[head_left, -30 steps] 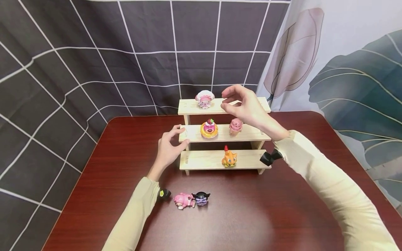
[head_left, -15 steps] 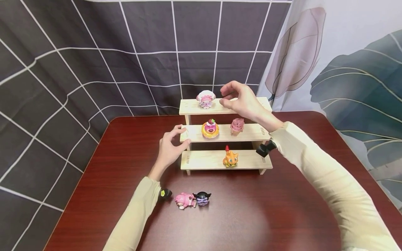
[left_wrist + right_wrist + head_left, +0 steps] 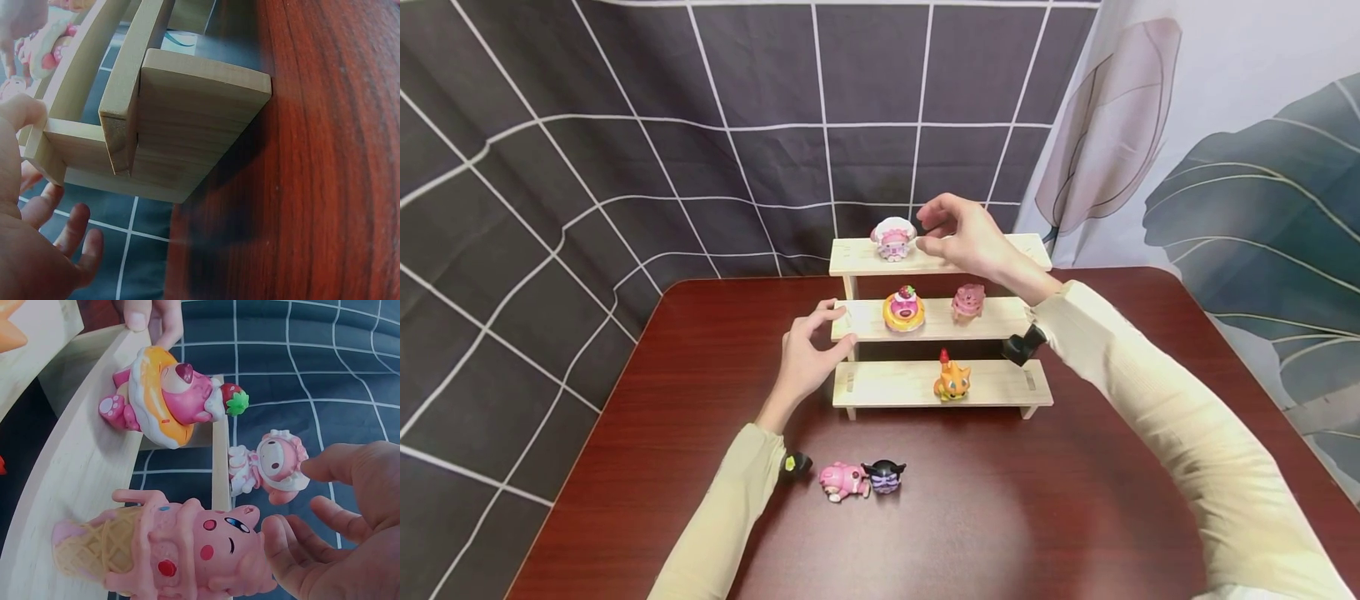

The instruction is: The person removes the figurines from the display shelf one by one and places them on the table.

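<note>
My left hand grips the left end of the middle board of a wooden three-tier display stand, its thumb and fingers on either side of the wood. Above the top tier, my right hand hovers with loosely bent fingers and holds nothing. A small white-and-pink figurine in a bonnet stands just left of its fingertips. In the right wrist view one fingertip overlaps the edge of this figurine; whether it touches, I cannot tell. The middle tier bears a pink bear figurine in a yellow ring and a pink ice-cream-cone figurine.
An orange fox-like figurine stands on the lowest tier. On the dark red table in front lie a pink figurine and a black-and-purple figurine, side by side. A dark checked curtain hangs behind.
My right hand has shifted slightly left, closer to the white-and-pink figurine. My left hand keeps its grip on the board. The view has drifted a little.
</note>
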`<state>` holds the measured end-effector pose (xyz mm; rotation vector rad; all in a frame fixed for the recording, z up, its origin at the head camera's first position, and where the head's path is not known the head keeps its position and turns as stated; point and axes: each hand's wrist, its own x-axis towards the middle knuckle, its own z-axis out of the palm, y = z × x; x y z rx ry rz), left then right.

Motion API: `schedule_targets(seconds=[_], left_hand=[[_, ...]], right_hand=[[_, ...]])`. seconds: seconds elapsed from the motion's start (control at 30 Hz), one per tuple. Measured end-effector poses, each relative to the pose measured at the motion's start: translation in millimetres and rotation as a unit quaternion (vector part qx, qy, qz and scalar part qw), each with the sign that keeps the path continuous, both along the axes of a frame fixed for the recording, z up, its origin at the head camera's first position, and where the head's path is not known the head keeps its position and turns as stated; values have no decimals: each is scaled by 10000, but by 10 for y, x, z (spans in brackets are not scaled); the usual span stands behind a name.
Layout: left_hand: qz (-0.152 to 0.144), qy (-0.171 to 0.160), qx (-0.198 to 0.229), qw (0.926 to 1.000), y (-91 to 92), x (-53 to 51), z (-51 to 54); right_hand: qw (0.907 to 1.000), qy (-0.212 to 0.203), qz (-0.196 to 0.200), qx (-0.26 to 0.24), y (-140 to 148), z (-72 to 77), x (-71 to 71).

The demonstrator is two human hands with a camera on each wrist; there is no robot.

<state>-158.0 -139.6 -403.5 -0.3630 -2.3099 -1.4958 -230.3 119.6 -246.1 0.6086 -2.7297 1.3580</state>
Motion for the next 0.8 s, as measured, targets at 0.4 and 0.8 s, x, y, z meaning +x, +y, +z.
schedule_targets(seconds=[0.4,0.8], left_hand=[[13,45,-72,10000,-1,0,2],[54,145,-85,9998,0,-22,-36]], right_hand=[[9997,-162,153,59,-91,-4,-101],[9991,-288,290,132,-173,-25,-184]])
